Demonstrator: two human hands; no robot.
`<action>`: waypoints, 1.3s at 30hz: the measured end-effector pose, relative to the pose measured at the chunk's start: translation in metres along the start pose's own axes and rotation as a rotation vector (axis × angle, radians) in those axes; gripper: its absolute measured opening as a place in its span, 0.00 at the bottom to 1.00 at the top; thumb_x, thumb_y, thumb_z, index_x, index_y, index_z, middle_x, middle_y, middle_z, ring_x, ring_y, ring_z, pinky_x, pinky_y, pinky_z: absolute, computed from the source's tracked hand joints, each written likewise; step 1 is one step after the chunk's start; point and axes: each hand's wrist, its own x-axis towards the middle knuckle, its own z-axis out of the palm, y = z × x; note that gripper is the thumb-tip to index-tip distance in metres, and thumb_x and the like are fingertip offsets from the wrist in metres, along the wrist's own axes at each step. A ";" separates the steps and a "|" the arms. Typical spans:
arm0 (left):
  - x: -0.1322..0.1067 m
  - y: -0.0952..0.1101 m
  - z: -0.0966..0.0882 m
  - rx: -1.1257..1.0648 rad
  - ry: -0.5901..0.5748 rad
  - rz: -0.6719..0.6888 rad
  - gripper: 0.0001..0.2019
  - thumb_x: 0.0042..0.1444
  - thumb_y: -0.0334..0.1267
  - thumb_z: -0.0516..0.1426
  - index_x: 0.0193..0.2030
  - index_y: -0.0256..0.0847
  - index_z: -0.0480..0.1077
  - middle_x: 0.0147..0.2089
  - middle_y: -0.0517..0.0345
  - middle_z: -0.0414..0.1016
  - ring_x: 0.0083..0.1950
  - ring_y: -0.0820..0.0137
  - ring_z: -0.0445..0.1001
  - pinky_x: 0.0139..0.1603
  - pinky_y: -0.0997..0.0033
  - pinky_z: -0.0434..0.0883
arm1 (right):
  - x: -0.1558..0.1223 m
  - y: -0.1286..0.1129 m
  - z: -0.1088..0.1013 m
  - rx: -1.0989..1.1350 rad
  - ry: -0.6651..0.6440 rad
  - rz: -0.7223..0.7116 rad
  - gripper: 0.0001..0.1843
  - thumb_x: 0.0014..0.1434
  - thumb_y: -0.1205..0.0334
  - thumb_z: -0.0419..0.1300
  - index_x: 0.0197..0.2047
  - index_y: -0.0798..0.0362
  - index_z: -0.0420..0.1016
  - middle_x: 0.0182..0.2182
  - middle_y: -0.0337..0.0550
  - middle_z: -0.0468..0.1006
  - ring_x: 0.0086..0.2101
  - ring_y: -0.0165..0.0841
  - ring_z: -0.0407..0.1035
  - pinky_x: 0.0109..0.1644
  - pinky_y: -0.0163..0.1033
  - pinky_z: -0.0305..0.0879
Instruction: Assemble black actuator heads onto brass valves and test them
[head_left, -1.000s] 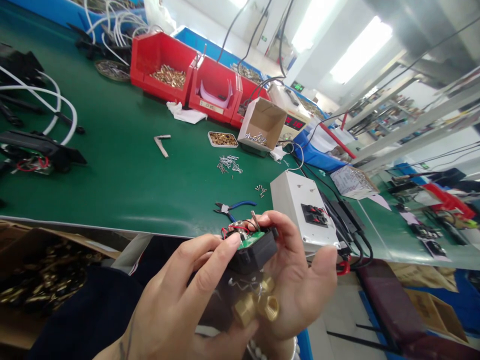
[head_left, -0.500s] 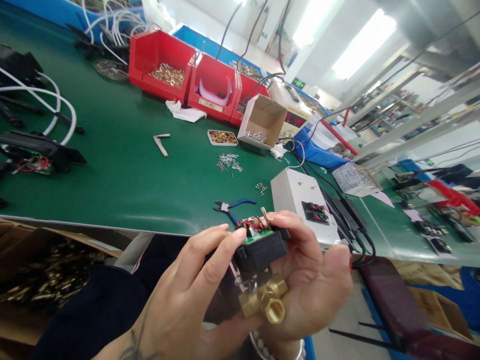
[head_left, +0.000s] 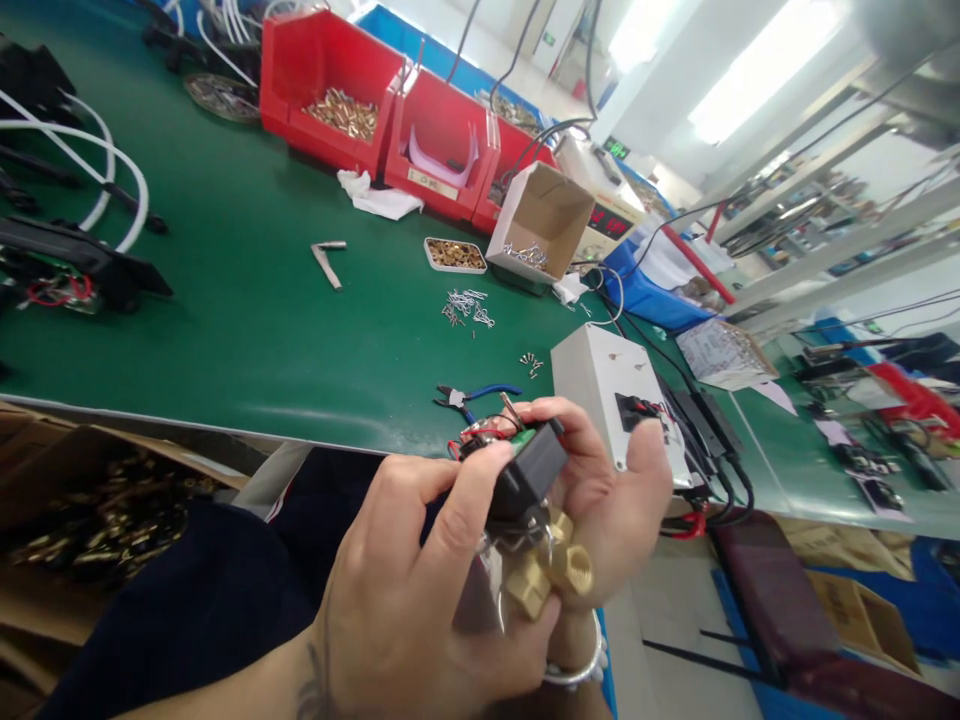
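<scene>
Both my hands hold a brass valve [head_left: 529, 585] with a black actuator housing [head_left: 540, 465] on top, tilted above the table's front edge. A green circuit board, red and dark wires and a thin metal shaft show at the housing's top. My left hand [head_left: 412, 560] is closed round the near side, its fingers on the housing and thumb beside the brass ports. From the far side my right hand [head_left: 615, 510] grips the housing, fingers curled behind it, thumb raised off; its palm is partly hidden. Blue-handled diagonal cutters [head_left: 455, 397] lie just beyond.
Behind are red bins [head_left: 322, 60] of small parts, a cardboard box [head_left: 540, 225], a tin of brass pieces [head_left: 455, 255] and loose clips [head_left: 466, 305]. A white switch box [head_left: 592, 375] stands right of my hands. Wired black units [head_left: 75, 260] lie left.
The valve has turned in my hands, so its brass ports now point more to the right and the housing leans over. My right thumb has shifted left and up. The view has moved slightly.
</scene>
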 end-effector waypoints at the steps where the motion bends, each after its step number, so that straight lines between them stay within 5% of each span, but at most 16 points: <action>1: 0.002 0.000 0.003 0.000 0.015 -0.016 0.28 0.57 0.41 0.59 0.65 0.43 0.60 0.45 0.51 0.72 0.43 0.61 0.78 0.41 0.60 0.83 | 0.003 0.003 0.000 0.020 -0.001 0.031 0.32 0.64 0.35 0.47 0.29 0.48 0.81 0.26 0.42 0.76 0.29 0.36 0.72 0.37 0.47 0.73; 6: 0.009 -0.022 0.013 -0.022 0.051 0.007 0.30 0.52 0.40 0.63 0.61 0.37 0.62 0.41 0.54 0.68 0.39 0.66 0.75 0.37 0.66 0.81 | 0.028 0.022 -0.013 -0.181 -0.013 -0.060 0.30 0.67 0.37 0.45 0.38 0.49 0.80 0.33 0.41 0.77 0.35 0.34 0.74 0.46 0.45 0.72; 10: 0.012 -0.053 0.017 -0.104 -0.042 -0.156 0.31 0.52 0.40 0.63 0.62 0.39 0.62 0.43 0.57 0.64 0.38 0.69 0.74 0.39 0.66 0.81 | 0.050 0.030 -0.058 -1.052 -0.059 -0.421 0.23 0.63 0.44 0.60 0.54 0.49 0.73 0.40 0.44 0.77 0.42 0.38 0.72 0.50 0.47 0.70; 12: 0.013 -0.064 0.019 -0.157 -0.068 -0.227 0.31 0.52 0.40 0.64 0.62 0.41 0.62 0.43 0.58 0.63 0.37 0.70 0.74 0.38 0.68 0.81 | 0.055 0.030 -0.083 -1.487 -0.241 -0.511 0.22 0.66 0.46 0.57 0.55 0.52 0.73 0.37 0.46 0.77 0.38 0.40 0.72 0.46 0.49 0.71; 14: 0.014 -0.071 0.021 -0.188 -0.082 -0.257 0.31 0.51 0.41 0.64 0.62 0.43 0.62 0.43 0.59 0.62 0.37 0.71 0.74 0.38 0.69 0.81 | 0.057 0.028 -0.101 -1.619 -0.373 -0.528 0.20 0.69 0.48 0.54 0.54 0.53 0.75 0.36 0.49 0.77 0.38 0.42 0.72 0.45 0.50 0.72; 16: 0.015 -0.073 0.023 -0.202 -0.092 -0.258 0.32 0.51 0.41 0.64 0.63 0.43 0.62 0.43 0.59 0.62 0.38 0.70 0.73 0.38 0.69 0.80 | 0.059 0.024 -0.109 -1.686 -0.438 -0.598 0.24 0.69 0.48 0.54 0.59 0.55 0.73 0.45 0.56 0.77 0.46 0.47 0.71 0.51 0.55 0.71; 19: 0.016 -0.073 0.024 -0.205 -0.111 -0.241 0.32 0.51 0.41 0.64 0.63 0.40 0.63 0.43 0.58 0.62 0.40 0.70 0.73 0.40 0.69 0.80 | 0.069 0.019 -0.110 -1.864 -0.544 -0.759 0.37 0.68 0.44 0.53 0.69 0.64 0.62 0.63 0.70 0.64 0.62 0.56 0.59 0.62 0.62 0.64; 21: 0.017 -0.073 0.023 -0.205 -0.124 -0.237 0.32 0.52 0.41 0.63 0.63 0.37 0.63 0.43 0.58 0.62 0.39 0.70 0.72 0.40 0.70 0.79 | 0.077 0.016 -0.106 -1.942 -0.605 -0.735 0.38 0.68 0.43 0.52 0.69 0.66 0.61 0.63 0.72 0.64 0.62 0.59 0.59 0.62 0.64 0.62; 26: 0.016 -0.076 0.023 -0.189 -0.115 -0.214 0.30 0.52 0.42 0.63 0.61 0.38 0.63 0.42 0.58 0.62 0.38 0.70 0.71 0.40 0.69 0.77 | 0.088 0.009 -0.097 -1.811 -0.489 -0.322 0.29 0.63 0.46 0.55 0.55 0.62 0.76 0.44 0.64 0.75 0.49 0.56 0.69 0.56 0.65 0.64; 30: 0.016 -0.077 0.025 -0.170 -0.108 -0.206 0.29 0.52 0.42 0.63 0.60 0.39 0.64 0.42 0.59 0.62 0.38 0.69 0.71 0.42 0.66 0.76 | 0.091 -0.010 -0.092 -1.663 -0.469 -0.128 0.28 0.67 0.42 0.46 0.41 0.58 0.76 0.30 0.52 0.76 0.33 0.43 0.73 0.40 0.49 0.72; 34: 0.017 -0.077 0.024 -0.181 -0.136 -0.198 0.29 0.51 0.42 0.64 0.60 0.41 0.63 0.42 0.59 0.62 0.39 0.68 0.71 0.42 0.66 0.76 | 0.077 -0.043 -0.077 -1.419 -0.531 0.094 0.24 0.64 0.43 0.52 0.39 0.57 0.75 0.21 0.39 0.71 0.20 0.31 0.64 0.23 0.37 0.63; 36: 0.017 -0.078 0.023 -0.176 -0.151 -0.184 0.30 0.51 0.42 0.64 0.60 0.40 0.63 0.43 0.58 0.62 0.40 0.67 0.71 0.42 0.65 0.75 | 0.064 -0.059 -0.064 -1.219 -0.415 -0.010 0.16 0.59 0.51 0.62 0.42 0.54 0.76 0.27 0.40 0.73 0.22 0.29 0.65 0.24 0.36 0.61; 39: 0.018 -0.079 0.023 -0.170 -0.166 -0.172 0.29 0.51 0.42 0.64 0.59 0.40 0.63 0.43 0.58 0.62 0.41 0.66 0.71 0.43 0.65 0.75 | 0.050 -0.070 -0.047 -1.052 -0.158 -0.654 0.11 0.58 0.64 0.65 0.45 0.49 0.78 0.30 0.38 0.71 0.27 0.30 0.66 0.30 0.38 0.63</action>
